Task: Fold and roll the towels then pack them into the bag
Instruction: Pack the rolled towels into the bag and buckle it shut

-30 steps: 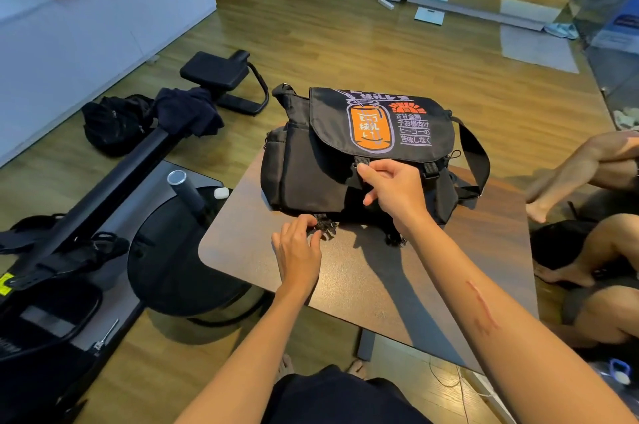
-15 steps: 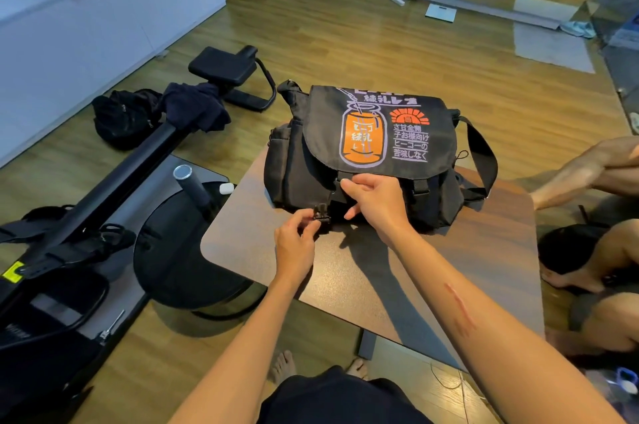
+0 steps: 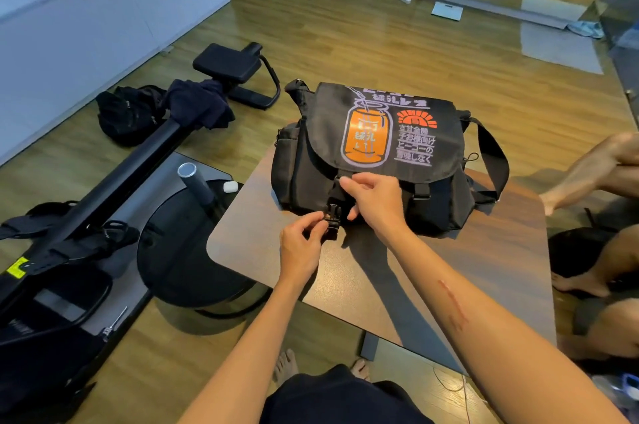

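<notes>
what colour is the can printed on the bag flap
Orange with a pale lilac outline, on the black bag flap; the can shows clearly in the head view.

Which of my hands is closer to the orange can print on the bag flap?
Right. The right hand pinches the strap at the flap's lower edge, just below the orange can print. The left hand is lower, gripping the buckle near the table.

Bag [image 3: 301,164]: black, its flap [image 3: 387,133] printed with an orange can outlined in lilac (lilac lettering beside, red-orange sunburst above). Buckle [image 3: 332,218]: black. Table [image 3: 484,261]: dark brown woodgrain.
</notes>
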